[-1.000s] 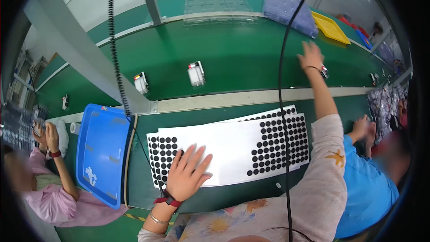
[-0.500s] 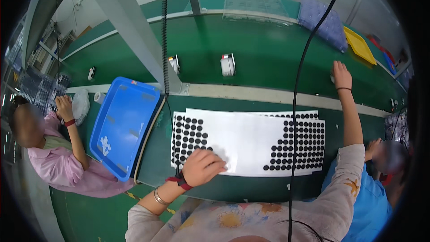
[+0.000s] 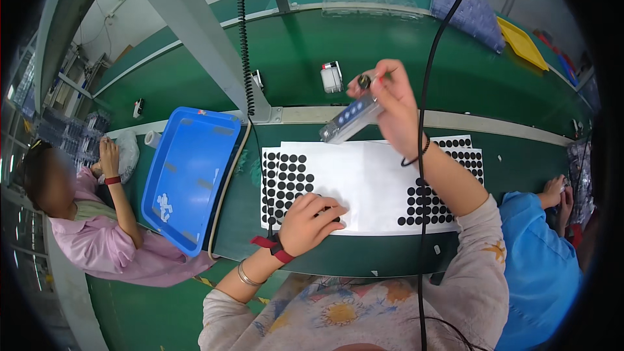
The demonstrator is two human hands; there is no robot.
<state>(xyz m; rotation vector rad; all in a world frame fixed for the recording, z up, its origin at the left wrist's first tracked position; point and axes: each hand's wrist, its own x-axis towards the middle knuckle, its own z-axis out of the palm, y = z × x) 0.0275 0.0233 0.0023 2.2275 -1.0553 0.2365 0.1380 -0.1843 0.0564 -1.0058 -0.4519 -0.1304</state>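
Note:
Over the far edge of the white sheets my right hand is closed round a clear and grey oblong device. A row of several pale dots runs along its dark face, and a dark round end shows by my fingers; motion blurs the details. My left hand rests on the sheets of round black stickers, near the front edge. Its fingers are bent together, with something dark just under the fingertips that I cannot make out. Black dots fill both sides of the top sheet, and its middle is bare white.
A blue tray with small white pieces stands to the left. White devices sit on the green belt beyond a pale rail. A black cable hangs before my right arm. Co-workers sit at left and right.
My right hand has come back from the far right of the belt to above the sheets, with the device now showing in it. My left hand stays on the sheets. The view has shifted slightly.

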